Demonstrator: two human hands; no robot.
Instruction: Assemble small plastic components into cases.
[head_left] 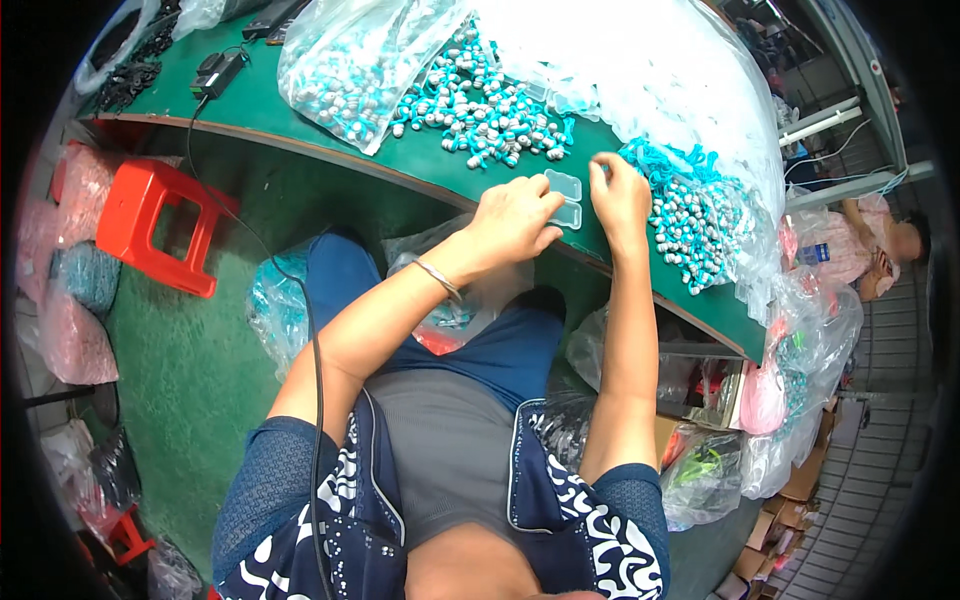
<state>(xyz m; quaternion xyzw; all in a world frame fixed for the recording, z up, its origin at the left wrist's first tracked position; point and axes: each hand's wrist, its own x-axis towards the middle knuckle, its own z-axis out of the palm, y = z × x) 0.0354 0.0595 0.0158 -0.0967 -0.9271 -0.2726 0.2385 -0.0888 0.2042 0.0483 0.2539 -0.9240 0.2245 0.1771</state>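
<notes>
A: My left hand (515, 220) pinches the clear plastic case (565, 200) at the green table's (300, 115) near edge; my right hand (620, 195), fingers curled, touches its far side.

B: Risk?

A: Case overhangs the edge; a loose pinch could drop it; the teal-and-silver beads (490, 115) lie close behind.

Single head-worn fisheye view, steeply downward and close over lap, forearms and green table (300, 125) edge.
</notes>
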